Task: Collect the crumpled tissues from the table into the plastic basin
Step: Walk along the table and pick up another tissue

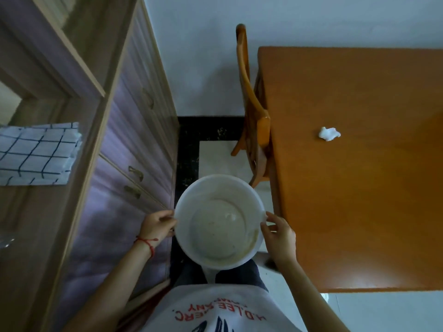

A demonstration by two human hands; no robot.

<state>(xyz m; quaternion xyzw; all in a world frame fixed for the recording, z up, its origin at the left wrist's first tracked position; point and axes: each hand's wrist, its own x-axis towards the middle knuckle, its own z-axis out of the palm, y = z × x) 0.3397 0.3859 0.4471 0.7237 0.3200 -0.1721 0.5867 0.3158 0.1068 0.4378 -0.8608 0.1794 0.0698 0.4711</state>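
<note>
**Basin held at the waist, one tissue on the table**

The white plastic basin [219, 222] sits level in front of the person, gripped at its rim on both sides. The left hand [157, 225] curls its fingers over the left edge; the right hand [278, 233] pinches the right edge. One crumpled tissue [329, 133] lies well apart on the orange wooden table [359, 212], beside a wooden chair [254, 111]. A checked cloth [36, 154] rests on the cabinet [134, 130] to the left.
</note>
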